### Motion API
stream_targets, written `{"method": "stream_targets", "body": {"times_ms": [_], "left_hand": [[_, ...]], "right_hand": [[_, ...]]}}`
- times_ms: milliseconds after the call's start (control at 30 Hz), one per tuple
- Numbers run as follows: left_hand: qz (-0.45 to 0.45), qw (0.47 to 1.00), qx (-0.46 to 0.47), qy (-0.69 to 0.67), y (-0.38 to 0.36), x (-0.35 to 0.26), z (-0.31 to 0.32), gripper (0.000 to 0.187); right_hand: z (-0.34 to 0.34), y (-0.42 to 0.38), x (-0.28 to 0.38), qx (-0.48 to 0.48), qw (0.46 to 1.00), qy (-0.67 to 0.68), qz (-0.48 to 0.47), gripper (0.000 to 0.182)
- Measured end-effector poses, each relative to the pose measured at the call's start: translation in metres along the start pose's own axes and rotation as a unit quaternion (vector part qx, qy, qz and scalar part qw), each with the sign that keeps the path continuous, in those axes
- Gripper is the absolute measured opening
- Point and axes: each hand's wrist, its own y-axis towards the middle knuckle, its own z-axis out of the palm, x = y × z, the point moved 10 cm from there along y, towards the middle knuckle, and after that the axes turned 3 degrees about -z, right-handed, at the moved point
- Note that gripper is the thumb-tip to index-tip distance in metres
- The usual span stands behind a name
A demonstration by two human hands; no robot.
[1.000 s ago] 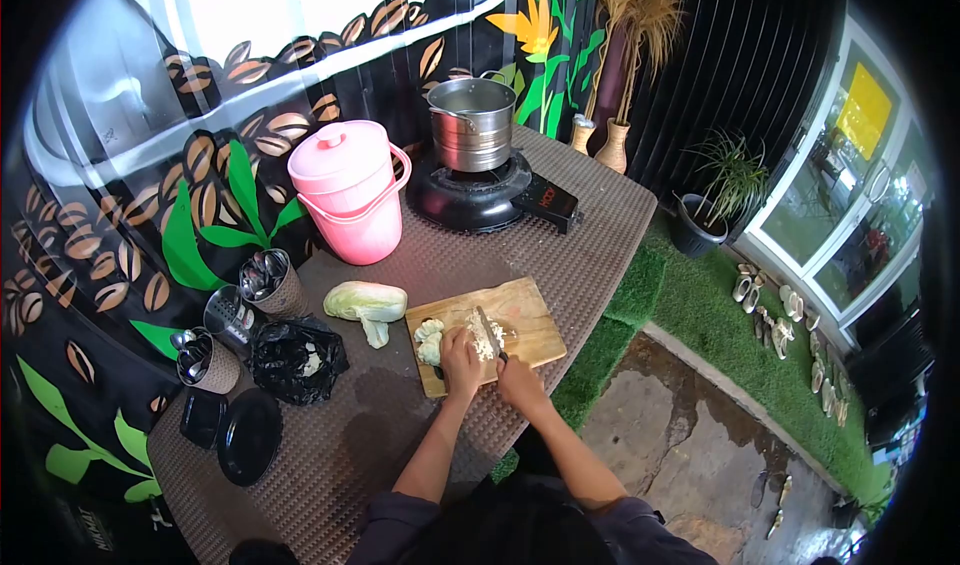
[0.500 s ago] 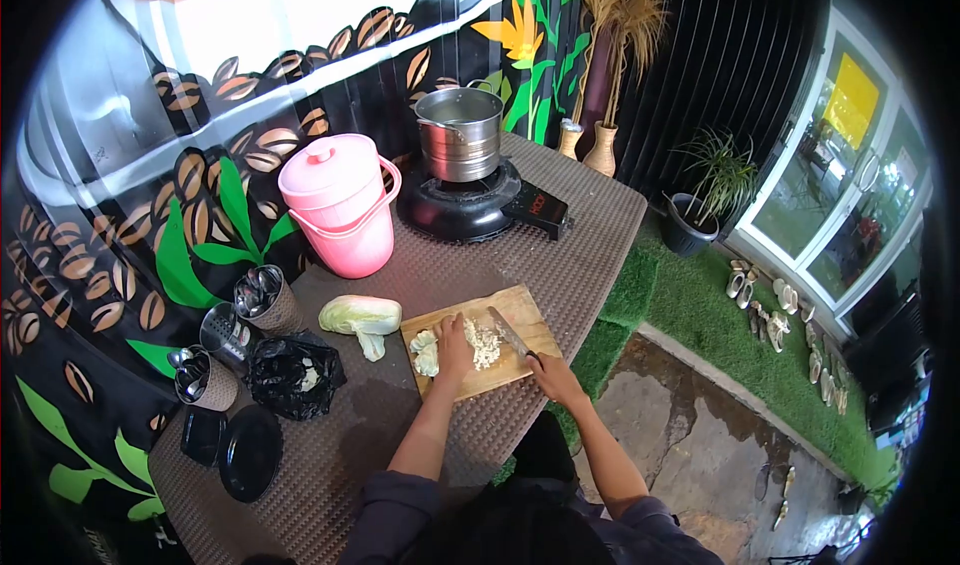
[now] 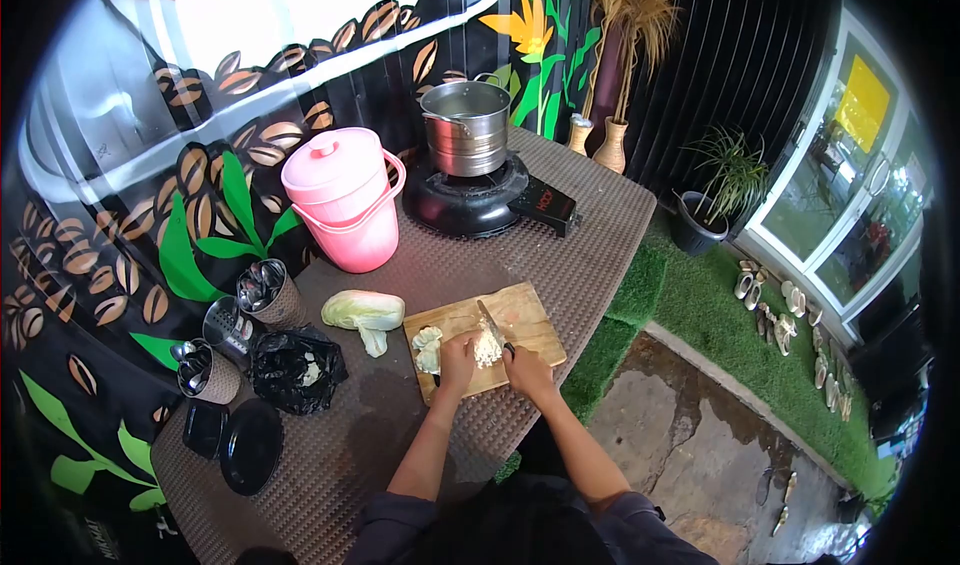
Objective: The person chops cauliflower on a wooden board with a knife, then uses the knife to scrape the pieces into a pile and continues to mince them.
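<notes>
At the left end of the brown woven-texture table (image 3: 390, 435) I see a round-edged black plate (image 3: 251, 447) beside a small black tray (image 3: 204, 427). Next come two brown woven cups of cutlery (image 3: 209, 375) and a crumpled black plastic bag (image 3: 280, 357) with pale scraps in it. The lidded pink plastic bucket (image 3: 350, 210) stands further back (hard to miss, that one), with a pale green leafy cabbage (image 3: 363, 311) lying in front of it.

Right of the cabbage is the rectangular wooden cutting board (image 3: 537, 337), with whitish, lumpy vegetable pieces (image 3: 427, 348) at its left end. Just beside them is the left hand (image 3: 458, 363), fingers drawn together near the blade; whether they pinch anything I cannot tell. Beyond the board, a steel pot (image 3: 468, 135) sits on a black portable stove (image 3: 462, 210).

A heap of finely chopped pale bits (image 3: 487, 351) lies between the hands, towards the board's middle. The right hand (image 3: 527, 373) is closed around the dark handle of the long-bladed knife (image 3: 489, 321). Its long axis slants away from the person and leftward, the tip at the far side of the heap, the handle end at the right hand; the left hand lies to the left of the blade.
</notes>
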Motion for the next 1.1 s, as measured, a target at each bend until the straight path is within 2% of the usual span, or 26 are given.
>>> {"method": "stream_targets", "body": {"times_ms": [133, 200, 267, 333, 433, 500, 667, 733, 767, 833, 900, 1000, 1100], "left_hand": [[-0.044, 0.998, -0.006, -0.049, -0.007, 0.011, 0.003, 0.016], [-0.044, 0.998, -0.02, -0.027, -0.009, 0.017, 0.002, 0.015], [-0.046, 0.998, -0.034, -0.005, -0.011, 0.02, 0.001, 0.015], [0.034, 0.995, -0.089, -0.027, -0.015, -0.001, -0.01, 0.018], [0.002, 0.996, -0.086, -0.016, -0.015, -0.001, -0.012, 0.022], [0.009, 0.996, -0.085, -0.017, -0.014, 0.0, -0.01, 0.022], [0.022, 0.997, -0.069, 0.028, -0.015, 0.007, -0.006, 0.02], [0.058, 0.993, -0.102, -0.02, -0.017, 0.004, -0.011, 0.021], [0.058, 0.993, -0.102, -0.021, -0.016, 0.004, -0.01, 0.021], [0.034, 0.986, -0.115, -0.116, -0.016, -0.004, -0.017, 0.023], [0.028, 0.99, -0.114, -0.08, -0.015, -0.003, -0.018, 0.028], [0.065, 0.993, -0.096, -0.032, -0.016, 0.003, -0.013, 0.032], [0.019, 0.997, -0.067, 0.025, -0.014, -0.011, -0.014, 0.033]], "right_hand": [[-0.009, -0.01, 0.015, 0.032, 0.999, -0.033, -0.017, 0.052], [0.009, -0.018, 0.021, 0.042, 0.998, -0.035, -0.024, 0.051], [0.026, -0.027, 0.008, -0.031, 0.998, -0.05, 0.022, 0.044], [0.028, -0.028, 0.008, -0.026, 0.998, -0.05, 0.028, 0.043], [0.023, -0.019, 0.003, -0.014, 0.998, -0.046, 0.029, 0.042], [0.013, -0.011, 0.009, -0.003, 0.999, -0.035, -0.033, 0.048], [0.025, -0.027, 0.017, 0.021, 0.998, -0.05, -0.027, 0.045], [0.037, -0.032, 0.007, -0.027, 0.998, -0.036, 0.032, 0.043], [0.04, -0.027, 0.006, -0.027, 0.998, -0.037, 0.032, 0.043], [0.041, -0.02, 0.01, -0.01, 1.0, -0.027, 0.012, 0.041], [0.029, -0.011, 0.009, -0.015, 0.999, -0.028, -0.008, 0.041], [0.019, -0.007, 0.015, 0.029, 0.998, -0.021, -0.049, 0.041], [0.025, -0.03, 0.019, -0.009, 1.0, -0.02, -0.022, 0.041]]}}
